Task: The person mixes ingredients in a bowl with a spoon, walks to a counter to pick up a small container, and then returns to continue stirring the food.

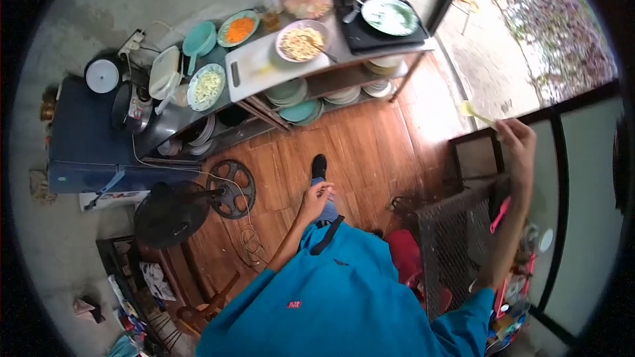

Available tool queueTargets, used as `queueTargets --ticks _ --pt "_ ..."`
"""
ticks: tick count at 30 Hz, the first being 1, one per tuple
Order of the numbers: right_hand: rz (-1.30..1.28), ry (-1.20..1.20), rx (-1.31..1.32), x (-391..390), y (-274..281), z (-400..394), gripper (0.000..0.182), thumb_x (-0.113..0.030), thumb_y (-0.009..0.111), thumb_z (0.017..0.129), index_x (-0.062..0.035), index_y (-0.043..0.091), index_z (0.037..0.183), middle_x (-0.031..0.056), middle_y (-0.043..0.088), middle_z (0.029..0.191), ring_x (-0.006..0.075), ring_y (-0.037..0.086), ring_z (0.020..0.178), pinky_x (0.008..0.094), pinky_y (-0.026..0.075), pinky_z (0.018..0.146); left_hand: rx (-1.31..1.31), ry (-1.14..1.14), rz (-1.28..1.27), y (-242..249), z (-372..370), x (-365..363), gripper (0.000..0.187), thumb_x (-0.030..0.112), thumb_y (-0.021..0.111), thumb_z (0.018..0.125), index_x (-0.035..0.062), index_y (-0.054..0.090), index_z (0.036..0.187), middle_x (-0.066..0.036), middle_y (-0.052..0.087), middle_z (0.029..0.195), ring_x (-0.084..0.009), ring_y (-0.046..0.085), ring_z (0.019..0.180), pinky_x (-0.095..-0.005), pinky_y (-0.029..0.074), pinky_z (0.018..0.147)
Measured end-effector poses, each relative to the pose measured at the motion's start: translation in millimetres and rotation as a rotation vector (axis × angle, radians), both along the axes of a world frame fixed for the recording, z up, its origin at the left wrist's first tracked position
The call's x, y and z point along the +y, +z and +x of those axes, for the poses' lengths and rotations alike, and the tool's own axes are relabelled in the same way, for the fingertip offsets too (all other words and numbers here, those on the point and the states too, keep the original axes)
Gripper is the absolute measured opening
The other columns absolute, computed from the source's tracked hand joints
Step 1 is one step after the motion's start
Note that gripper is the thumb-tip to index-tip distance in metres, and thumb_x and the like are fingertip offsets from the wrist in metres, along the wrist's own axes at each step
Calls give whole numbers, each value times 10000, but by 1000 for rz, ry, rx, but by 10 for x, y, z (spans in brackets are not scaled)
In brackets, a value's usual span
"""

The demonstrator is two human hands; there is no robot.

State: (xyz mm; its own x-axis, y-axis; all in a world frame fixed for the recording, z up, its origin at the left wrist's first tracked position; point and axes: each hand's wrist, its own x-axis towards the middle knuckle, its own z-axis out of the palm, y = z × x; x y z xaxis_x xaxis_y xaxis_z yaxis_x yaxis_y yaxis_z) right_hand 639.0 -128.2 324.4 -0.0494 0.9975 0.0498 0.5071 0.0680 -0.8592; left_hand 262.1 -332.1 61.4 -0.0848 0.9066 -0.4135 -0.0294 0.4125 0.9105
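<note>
My right hand [517, 142] is raised at the right, its fingers closed round the handle of a pale yellow spoon [468, 108]. The spoon's head points left, away from the hand, over the floor near the doorway. My left hand [316, 201] hangs low in front of my blue apron [344, 277], above my leg. Its fingers are loosely bent and apart, with nothing visible in them. Across from me, a bowl of pale chopped food [301, 41] with a spoon in it stands on a white cutting board [246, 74].
Beside the board are a plate of shredded carrot [239, 30], a plate of chopped pale-green food [206, 87] and a turquoise bowl [200, 38]. A white-and-green plate [390, 16] lies on a black stove. A black fan [173, 215] and a mesh rack [456, 244] flank me.
</note>
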Motion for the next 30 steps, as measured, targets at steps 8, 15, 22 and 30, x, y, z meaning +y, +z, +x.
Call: queueTargets --ticks 8,15,22,30 --pt "-99 281 69 1765 -1248 -3037 271 -230 634 811 37 676 792 49 606 616 89 505 542 263 400 498 188 272 -80 -142 -1708 422 200 147 524 920 0 599 1033 -72 645 822 -149 637 704 -251 481 612" --pt "65 133 -185 2533 -1615 -3982 250 -239 671 769 6 687 814 150 638 657 225 633 590 321 470 569 88 392 -156 -153 -2265 768 202 138 520 925 -11 591 1042 -94 645 870 -155 633 729 -244 485 630" --pt "102 131 -281 2745 -1562 -4059 260 -246 674 765 3 684 840 169 641 685 251 643 621 330 474 587 84 264 -208 -230 -2289 1047 250 203 505 942 6 589 1071 -72 639 873 -143 626 763 -250 482 641" --pt "34 252 -296 2681 -1471 -3959 235 -217 684 752 5 682 827 162 653 702 241 649 626 327 482 583 60 228 -175 -171 -2353 1332 248 198 500 945 1 587 1067 -76 640 881 -146 625 756 -256 489 657"
